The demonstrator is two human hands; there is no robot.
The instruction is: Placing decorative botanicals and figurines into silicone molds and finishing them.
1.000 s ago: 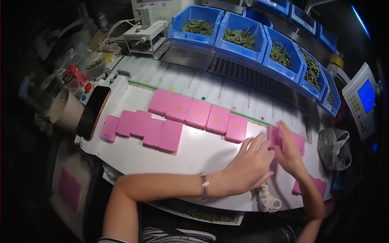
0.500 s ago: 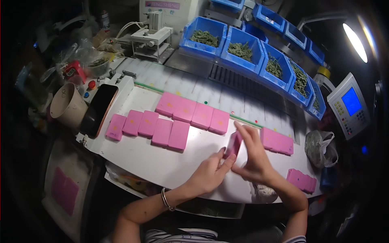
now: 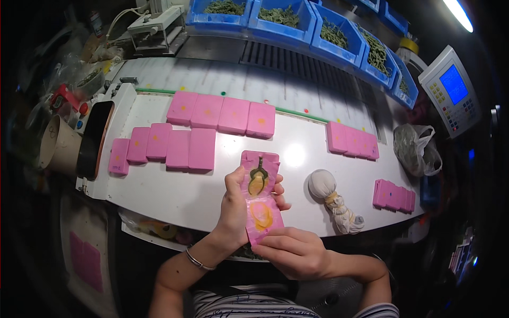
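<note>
My left hand (image 3: 233, 206) is wrapped from the left round an opened pink rubber mould (image 3: 261, 196), its fingertips showing at the right side. The upper half has an olive-green, stemmed shape around a yellowish oval; the lower half shows a yellow-orange oval. My right hand (image 3: 297, 254) pinches the mould's bottom end. To the right lies a knotted white cloth bundle (image 3: 323, 185) with a rounded head. Closed pink blocks sit in rows at back left (image 3: 207, 111), left (image 3: 177, 148), back right (image 3: 347, 139) and right (image 3: 392, 195) on the white worktop (image 3: 159, 196).
Blue bins (image 3: 313, 40) of green stringy pieces line the back. A dark phone (image 3: 96, 138), paper cup (image 3: 53, 143) and small white apparatus (image 3: 151, 29) are at left. At right are a keypad display (image 3: 450, 90), a plastic bag (image 3: 416, 151) and a lamp (image 3: 461, 13).
The pink block came from the back-right row toward me and now lies opened in my hands. My right hand moved down to its lower end. The view has shifted.
</note>
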